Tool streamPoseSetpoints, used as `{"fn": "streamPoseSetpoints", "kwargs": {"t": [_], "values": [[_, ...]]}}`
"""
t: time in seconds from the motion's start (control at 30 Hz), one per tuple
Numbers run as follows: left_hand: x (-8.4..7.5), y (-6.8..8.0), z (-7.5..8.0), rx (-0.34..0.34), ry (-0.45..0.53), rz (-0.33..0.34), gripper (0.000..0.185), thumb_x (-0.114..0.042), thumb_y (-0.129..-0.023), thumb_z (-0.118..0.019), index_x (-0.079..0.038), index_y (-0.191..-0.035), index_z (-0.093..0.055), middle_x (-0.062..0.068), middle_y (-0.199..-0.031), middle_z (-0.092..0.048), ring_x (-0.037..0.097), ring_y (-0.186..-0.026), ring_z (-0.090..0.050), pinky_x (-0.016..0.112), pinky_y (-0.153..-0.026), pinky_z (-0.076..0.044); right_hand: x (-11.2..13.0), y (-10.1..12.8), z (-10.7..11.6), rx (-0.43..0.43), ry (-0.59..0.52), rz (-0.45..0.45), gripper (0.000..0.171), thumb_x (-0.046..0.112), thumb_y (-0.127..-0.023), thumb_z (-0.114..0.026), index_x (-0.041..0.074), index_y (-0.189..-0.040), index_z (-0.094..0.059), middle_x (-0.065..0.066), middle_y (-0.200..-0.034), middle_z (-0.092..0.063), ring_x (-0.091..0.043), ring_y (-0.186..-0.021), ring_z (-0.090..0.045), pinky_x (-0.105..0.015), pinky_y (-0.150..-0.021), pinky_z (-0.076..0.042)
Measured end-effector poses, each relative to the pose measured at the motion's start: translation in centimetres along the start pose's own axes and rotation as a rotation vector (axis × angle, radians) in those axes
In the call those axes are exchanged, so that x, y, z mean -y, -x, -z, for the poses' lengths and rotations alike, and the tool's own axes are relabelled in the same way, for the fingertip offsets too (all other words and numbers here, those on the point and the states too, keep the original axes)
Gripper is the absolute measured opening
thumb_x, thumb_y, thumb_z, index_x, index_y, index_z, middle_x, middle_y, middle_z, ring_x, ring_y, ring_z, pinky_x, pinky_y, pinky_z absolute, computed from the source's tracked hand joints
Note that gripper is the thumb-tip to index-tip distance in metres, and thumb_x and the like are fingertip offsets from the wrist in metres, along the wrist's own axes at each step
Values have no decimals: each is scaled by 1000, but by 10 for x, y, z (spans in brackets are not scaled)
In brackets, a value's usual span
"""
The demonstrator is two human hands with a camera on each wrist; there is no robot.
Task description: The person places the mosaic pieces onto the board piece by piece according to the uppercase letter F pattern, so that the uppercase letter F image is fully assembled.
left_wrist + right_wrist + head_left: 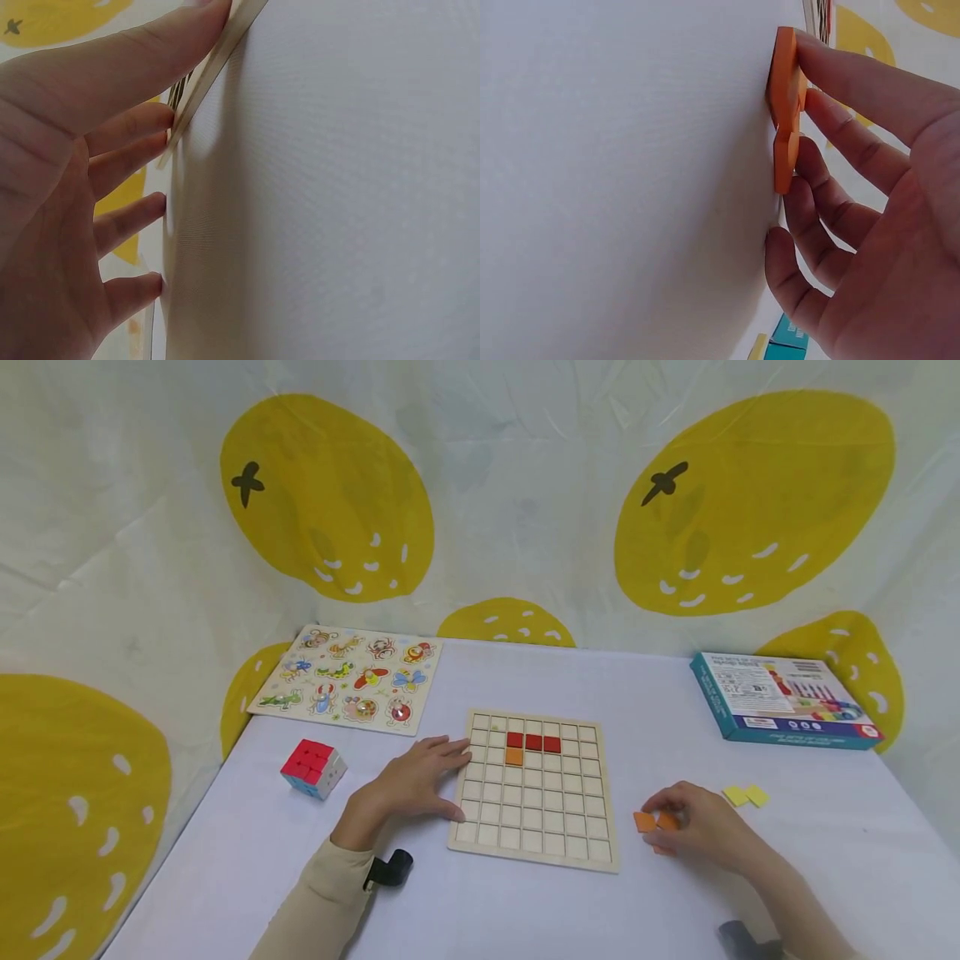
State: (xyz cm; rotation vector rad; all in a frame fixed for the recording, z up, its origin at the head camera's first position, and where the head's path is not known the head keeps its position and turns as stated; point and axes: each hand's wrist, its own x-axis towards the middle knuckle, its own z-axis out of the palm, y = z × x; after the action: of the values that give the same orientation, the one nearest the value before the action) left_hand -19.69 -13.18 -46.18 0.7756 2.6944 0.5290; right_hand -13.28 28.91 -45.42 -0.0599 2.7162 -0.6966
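Your left hand [416, 785] lay flat with straight fingers steadying the grid board [534, 835] at its nine o'clock edge, while your right hand [693, 822] apparently pinched orange tiles [645, 821] at the board's four o'clock.

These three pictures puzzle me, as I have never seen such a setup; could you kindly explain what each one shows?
No machine here: a person works with bare hands, wearing three cameras. The wide picture comes from the head, looking down at a white table. The left hand rests with straight fingers against the edge of a square wooden grid board, which holds a red piece and an orange square. The left wrist picture shows those fingers close up. The right hand grips a flat orange puzzle piece lying on the table; the right wrist picture shows it sideways. Around lie a colourful puzzle cube, an insect peg puzzle board, a teal cardboard box and two yellow tiles.
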Motion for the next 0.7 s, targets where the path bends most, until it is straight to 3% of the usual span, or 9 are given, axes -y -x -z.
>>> {"fn": "streamPoseSetpoints", "kwargs": {"t": [0.23,0.53,0.7], "values": [[0,0,0,-2,4,4,91,-51,-74,-87,-19,-152,-51,-4,-165,-40,31,-157,-30,58,-122,-36,0,-2,-3,-22,-6,-8,37,33,-80,-86,12,-107,-72,-1,-103,-70,-16,-90,-55,-19,-71,-46],[0,1,0,9,7,-2,91,-49,-74,-88,-18,-152,-51,-4,-166,-39,31,-157,-30,56,-123,-36,3,-1,1,-77,-75,-47,25,28,-87,-80,15,-105,-70,-3,-104,-74,-18,-94,-64,-24,-76,-57],[0,1,0,5,6,1,91,-50,-74,-88,-18,-152,-51,-4,-165,-39,31,-157,-30,56,-122,-36,8,-1,9,-162,-132,20,25,18,-90,-76,9,-113,-69,-9,-108,-74,-20,-95,-68,-18,-74,-58]]}}
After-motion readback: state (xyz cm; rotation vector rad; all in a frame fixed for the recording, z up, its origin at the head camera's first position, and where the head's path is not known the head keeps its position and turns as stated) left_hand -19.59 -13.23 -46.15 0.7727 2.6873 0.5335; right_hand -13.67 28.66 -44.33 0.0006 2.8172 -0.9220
